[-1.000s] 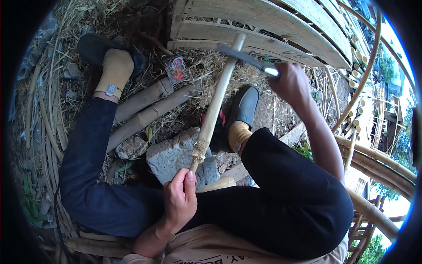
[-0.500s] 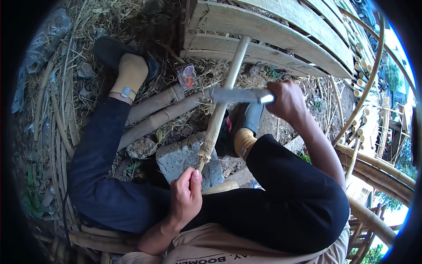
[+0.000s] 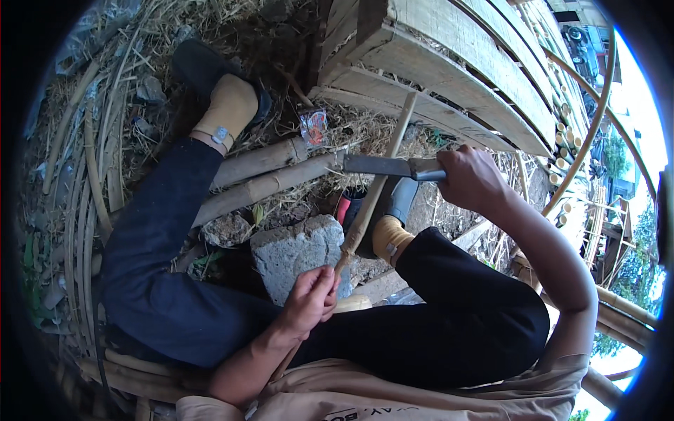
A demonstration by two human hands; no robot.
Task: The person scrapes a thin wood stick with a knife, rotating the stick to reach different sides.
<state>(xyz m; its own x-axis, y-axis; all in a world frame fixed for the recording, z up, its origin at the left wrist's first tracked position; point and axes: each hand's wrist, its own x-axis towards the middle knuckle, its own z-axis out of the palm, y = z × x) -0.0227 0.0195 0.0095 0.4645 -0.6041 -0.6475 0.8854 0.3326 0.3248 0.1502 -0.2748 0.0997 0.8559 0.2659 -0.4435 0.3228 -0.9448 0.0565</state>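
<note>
My left hand is closed round the near, thin end of a bamboo stick, just below a knobby joint. The stick slants up and away to the right, its far end in front of a wooden crate. My right hand grips the handle of a machete with a broad, dark, blunt-ended blade. That blade lies across the stick's upper part, pointing left; whether it touches the stick I cannot tell. Behind the stick's lower half sits a grey concrete block.
The slatted wooden crate stands at the far side. Thick bamboo poles lie between my legs, beside a crumpled wrapper and straw. Long bamboo strips run along the left. Cut bamboo poles are stacked at the right.
The stick's far end has dropped nearer, away from the crate slats. The left hand has shifted slightly right. The right hand and machete have moved nearer, the blade now sharp rather than blurred.
</note>
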